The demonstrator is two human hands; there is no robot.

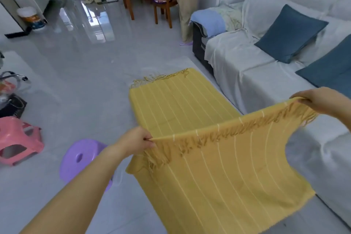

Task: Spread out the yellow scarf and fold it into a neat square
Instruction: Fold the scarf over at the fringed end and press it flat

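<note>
The yellow scarf (182,104), with thin pale stripes and fringed ends, lies lengthwise on the grey floor beside the sofa. Its far fringe rests flat on the tiles. Its near fringed end is lifted and stretched taut in the air above the middle of the cloth. My left hand (136,139) pinches the left corner of that raised end. My right hand (321,100) pinches the right corner, higher and close to the sofa seat. Below the raised edge the scarf hangs down and covers the floor in front of me.
A grey covered sofa (256,74) with blue cushions (288,34) runs along the right. A purple stool (79,159) and a tipped pink stool (17,140) sit on the floor at left. Farther back are a wooden table, a chair and a standing person (187,5).
</note>
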